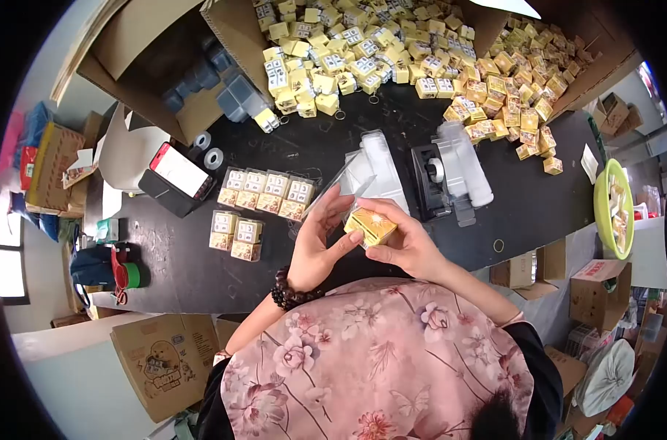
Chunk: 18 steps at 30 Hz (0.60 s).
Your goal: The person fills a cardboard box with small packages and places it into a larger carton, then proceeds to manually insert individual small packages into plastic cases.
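My right hand (410,249) grips a small yellow printed box (376,225) between thumb and fingers, in front of my chest. My left hand (320,238) is curled on the other side, its thumb tip against the box's left edge. A thin clear plastic case (346,176) stands out from the left fingers, which seem to hold it; its outline is hard to make out. Left of my hands lies a row of several filled clear packs (267,192), showing number blocks above and printed boxes below. Two more such packs (235,235) sit nearer to me.
Many yellow number blocks (363,55) spill from a cardboard box at the back. Printed boxes (513,95) are heaped at the back right. Clear plastic packaging (385,169) and a black tape dispenser (429,180) stand beyond my hands. A phone (179,170) leans at the left; a yellow-green basket (607,213) is far right.
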Available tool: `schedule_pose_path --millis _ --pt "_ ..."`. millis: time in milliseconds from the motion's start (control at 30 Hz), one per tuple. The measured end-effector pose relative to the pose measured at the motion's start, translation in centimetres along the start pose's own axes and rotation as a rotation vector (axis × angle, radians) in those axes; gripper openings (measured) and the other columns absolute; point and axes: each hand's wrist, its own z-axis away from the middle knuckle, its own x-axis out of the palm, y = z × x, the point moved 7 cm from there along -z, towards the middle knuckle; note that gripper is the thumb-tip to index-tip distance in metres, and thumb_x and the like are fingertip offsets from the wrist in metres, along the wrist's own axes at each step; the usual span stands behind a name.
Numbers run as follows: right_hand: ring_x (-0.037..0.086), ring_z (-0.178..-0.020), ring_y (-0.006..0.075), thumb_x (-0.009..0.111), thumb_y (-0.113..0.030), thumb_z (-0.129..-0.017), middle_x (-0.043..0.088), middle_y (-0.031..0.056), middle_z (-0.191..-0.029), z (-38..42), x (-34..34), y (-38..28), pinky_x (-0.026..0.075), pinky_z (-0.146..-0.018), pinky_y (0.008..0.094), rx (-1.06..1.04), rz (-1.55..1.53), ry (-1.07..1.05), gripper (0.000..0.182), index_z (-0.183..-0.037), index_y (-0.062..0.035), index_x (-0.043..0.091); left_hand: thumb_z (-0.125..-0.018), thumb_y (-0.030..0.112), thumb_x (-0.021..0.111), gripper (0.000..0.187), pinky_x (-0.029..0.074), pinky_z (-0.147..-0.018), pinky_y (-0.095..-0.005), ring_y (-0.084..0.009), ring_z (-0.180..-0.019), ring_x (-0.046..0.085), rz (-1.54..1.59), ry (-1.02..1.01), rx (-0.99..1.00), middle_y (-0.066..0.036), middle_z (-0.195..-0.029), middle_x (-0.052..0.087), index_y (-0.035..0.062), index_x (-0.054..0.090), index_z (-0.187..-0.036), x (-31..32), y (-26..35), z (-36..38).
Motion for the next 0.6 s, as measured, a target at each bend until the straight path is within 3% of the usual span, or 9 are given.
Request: schedule_pose_path --millis 133,167,267,300,367,433,500,600 --pt "0.055 -0.11 0.0131 0.065 0.001 -0.088 0.054 0.0081 -0.121 -0.1 -1.0 0.6 0.048 -0.091 0.0259 0.138 -0.087 0.191 0.054 -0.134 -0.0039 0.038 -0.089 0.011 0.07 0.071 0.04 -0.102 -0.0325 -0.0199 -0.123 0.05 0.0 0.022 0.045 -0.015 -0.137 0.05 -0.0025 0.029 -0.147 -0.7 0.4 0.4" --pt "0.057 -0.104 0.0115 0.064 0.003 -0.087 0.055 0.0094 -0.119 -0.2 -1.1 0.2 0.048 -0.088 0.0254 0.103 -0.062 0.172 0.049 -0.127 -0.0039 0.038 -0.091 0.01 0.067 0.068 0.041 -0.101 -0.0313 -0.0192 -0.123 0.051 -0.052 0.023 0.081 -0.015 -0.136 0.051 -0.0027 0.03 -0.146 -0.8 0.6 0.5" --pt "0.057 -0.106 0.0128 0.063 0.003 -0.088 0.055 0.0094 -0.118 -0.9 -1.3 -1.9 0.048 -0.089 0.0263 -0.026 0.047 0.19 0.051 -0.131 -0.0039 0.036 -0.097 0.007 0.058 0.056 0.044 -0.096 -0.0281 -0.0172 -0.118 0.054 0.072 0.06 0.058 -0.014 -0.13 0.057 -0.0035 0.033 -0.145 -0.7 0.8 0.7" --pt "0.057 -0.107 0.0135 0.062 0.004 -0.087 0.055 0.0099 -0.118 -1.4 -2.2 -3.0 0.048 -0.09 0.0268 -0.125 0.066 0.245 0.052 -0.131 -0.0036 0.035 -0.097 0.007 0.058 0.056 0.044 -0.096 -0.0281 -0.0172 -0.118 0.054 0.073 0.055 0.059 -0.014 -0.13 0.057 -0.0035 0.033 -0.145 -0.8 0.7 0.8" --pt "0.058 -0.106 0.0142 0.061 0.005 -0.087 0.055 0.0098 -0.118 -1.6 -4.3 -4.7 0.048 -0.09 0.0273 -0.112 0.129 0.407 0.048 -0.129 -0.0033 0.037 -0.1 0.004 0.049 0.045 0.045 -0.094 -0.0263 -0.0162 -0.112 0.058 -0.062 0.069 0.097 -0.013 -0.12 0.063 -0.0046 0.038 -0.142 -1.1 0.7 1.0" --pt "0.057 -0.098 0.0099 0.063 0.0 -0.09 0.058 0.0063 -0.112 -1.7 -5.7 -4.7 0.047 -0.083 0.0236 -0.143 0.188 0.414 0.051 -0.134 -0.0076 0.037 -0.1 0.004 0.048 0.042 0.046 -0.093 -0.0263 -0.016 -0.108 0.06 -0.127 0.058 0.13 -0.013 -0.117 0.065 -0.0051 0.04 -0.141 -1.0 1.6 1.0" --pt "0.056 -0.095 0.0085 0.064 -0.004 -0.092 0.058 0.0051 -0.11 -1.9 -5.8 -3.7 0.047 -0.08 0.0234 0.091 0.573 0.27 0.047 -0.131 -0.007 0.04 -0.101 0.005 0.047 0.04 0.046 -0.093 -0.0263 -0.0158 -0.104 0.062 -0.194 0.048 0.163 -0.012 -0.113 0.067 -0.0057 0.042 -0.139 -0.9 2.1 1.1" --pt "0.056 -0.095 0.0085 0.062 -0.007 -0.094 0.057 0.0023 -0.109 -2.2 -5.1 -4.1 0.047 -0.08 0.0235 0.137 0.566 0.179 0.036 -0.128 -0.0048 0.049 -0.101 0.005 0.046 0.039 0.048 -0.092 -0.0274 -0.0161 -0.102 0.063 -0.223 0.016 0.209 -0.013 -0.113 0.068 -0.0056 0.043 -0.138 -0.6 2.4 1.0"
